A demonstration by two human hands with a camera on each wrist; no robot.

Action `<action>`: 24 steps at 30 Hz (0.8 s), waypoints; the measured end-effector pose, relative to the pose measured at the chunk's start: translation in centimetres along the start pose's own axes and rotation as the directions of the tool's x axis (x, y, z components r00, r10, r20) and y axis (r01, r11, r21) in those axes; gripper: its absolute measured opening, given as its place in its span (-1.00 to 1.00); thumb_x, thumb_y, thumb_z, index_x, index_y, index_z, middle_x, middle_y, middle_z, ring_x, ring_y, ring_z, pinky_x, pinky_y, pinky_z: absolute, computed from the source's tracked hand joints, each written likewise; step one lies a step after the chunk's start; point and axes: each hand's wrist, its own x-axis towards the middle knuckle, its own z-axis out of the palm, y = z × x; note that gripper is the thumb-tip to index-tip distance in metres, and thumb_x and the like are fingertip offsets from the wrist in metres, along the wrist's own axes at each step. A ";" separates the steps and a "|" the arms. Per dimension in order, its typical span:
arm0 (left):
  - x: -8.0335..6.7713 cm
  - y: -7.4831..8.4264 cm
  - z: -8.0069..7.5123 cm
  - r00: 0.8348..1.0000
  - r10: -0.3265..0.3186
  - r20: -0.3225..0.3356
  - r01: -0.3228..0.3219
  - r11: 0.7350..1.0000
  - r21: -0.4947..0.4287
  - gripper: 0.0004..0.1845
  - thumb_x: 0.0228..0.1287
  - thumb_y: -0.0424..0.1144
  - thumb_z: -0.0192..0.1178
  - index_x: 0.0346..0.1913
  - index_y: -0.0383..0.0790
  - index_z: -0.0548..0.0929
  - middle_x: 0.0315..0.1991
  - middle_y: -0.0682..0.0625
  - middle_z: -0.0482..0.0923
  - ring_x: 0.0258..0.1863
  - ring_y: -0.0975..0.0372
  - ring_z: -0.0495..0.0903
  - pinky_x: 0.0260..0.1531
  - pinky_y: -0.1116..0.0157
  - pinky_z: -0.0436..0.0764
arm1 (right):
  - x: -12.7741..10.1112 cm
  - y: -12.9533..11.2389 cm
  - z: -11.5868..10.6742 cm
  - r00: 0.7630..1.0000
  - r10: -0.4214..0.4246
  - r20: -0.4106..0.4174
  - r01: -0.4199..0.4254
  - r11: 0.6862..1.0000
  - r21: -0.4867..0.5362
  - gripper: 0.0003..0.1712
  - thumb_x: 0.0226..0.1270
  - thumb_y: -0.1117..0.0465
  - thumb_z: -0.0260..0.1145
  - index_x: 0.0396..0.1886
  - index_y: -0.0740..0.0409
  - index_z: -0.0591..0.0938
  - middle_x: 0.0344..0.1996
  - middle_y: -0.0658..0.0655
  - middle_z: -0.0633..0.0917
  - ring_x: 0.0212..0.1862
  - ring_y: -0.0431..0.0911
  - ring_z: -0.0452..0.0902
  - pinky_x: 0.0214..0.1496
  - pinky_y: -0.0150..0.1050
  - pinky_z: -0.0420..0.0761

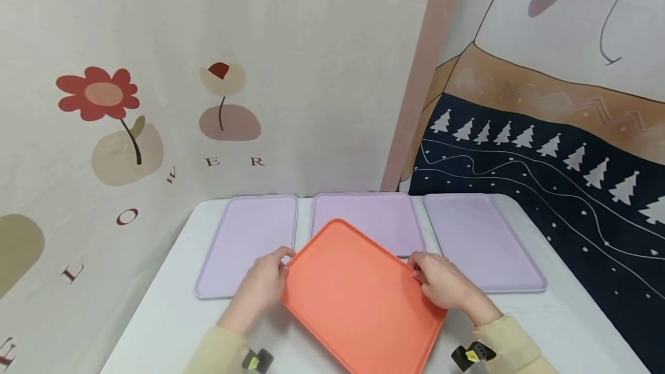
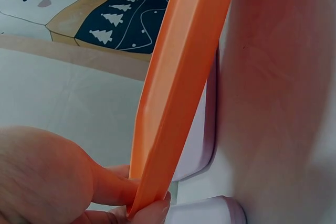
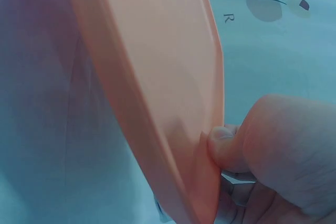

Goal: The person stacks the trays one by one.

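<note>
We saw the orange tray [image 1: 358,293] held above the white bench [image 1: 156,322], just in front of the middle lilac tray [image 1: 374,218] of three. The left hand [image 1: 262,284] pinched the orange tray's left rim; the right hand [image 1: 441,279] gripped its right rim, thumb on top.

Orange tray [image 1: 358,299], empty, held tilted and askew above the table.
</note>
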 end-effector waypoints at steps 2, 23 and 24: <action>0.2 0.1 -0.1 1.000 -0.016 0.012 0.016 1.000 0.001 -0.67 0.45 -0.52 0.17 0.17 -0.19 0.66 -0.40 0.02 0.62 -0.51 0.21 0.54 -0.47 0.21 0.58 | -0.1 -0.1 -0.1 1.000 -0.003 -0.001 0.003 1.000 0.011 -0.66 0.27 0.58 0.28 -0.29 0.02 0.60 -0.46 -0.13 0.51 -0.38 -0.21 0.42 -0.30 -0.26 0.48; 2.8 0.6 -1.0 0.999 -0.024 0.042 0.019 0.995 0.102 -0.64 0.47 -0.43 0.16 0.19 -0.03 0.68 -0.26 0.01 0.68 -0.43 0.15 0.57 -0.44 0.17 0.55 | -2.0 -1.3 -0.4 0.995 -0.073 -0.062 0.077 0.994 0.071 -0.77 0.31 0.52 0.34 -0.27 0.09 0.63 -0.44 -0.14 0.56 -0.39 -0.31 0.42 -0.34 -0.31 0.51; 2.9 0.7 -1.0 0.999 -0.025 0.044 0.020 0.994 0.103 -0.64 0.46 -0.44 0.16 0.19 -0.02 0.68 -0.26 0.01 0.68 -0.42 0.15 0.57 -0.44 0.16 0.56 | -2.1 -1.4 -0.4 0.995 -0.076 -0.065 0.081 0.994 0.078 -0.77 0.32 0.52 0.34 -0.26 0.10 0.63 -0.43 -0.14 0.56 -0.39 -0.32 0.43 -0.34 -0.31 0.52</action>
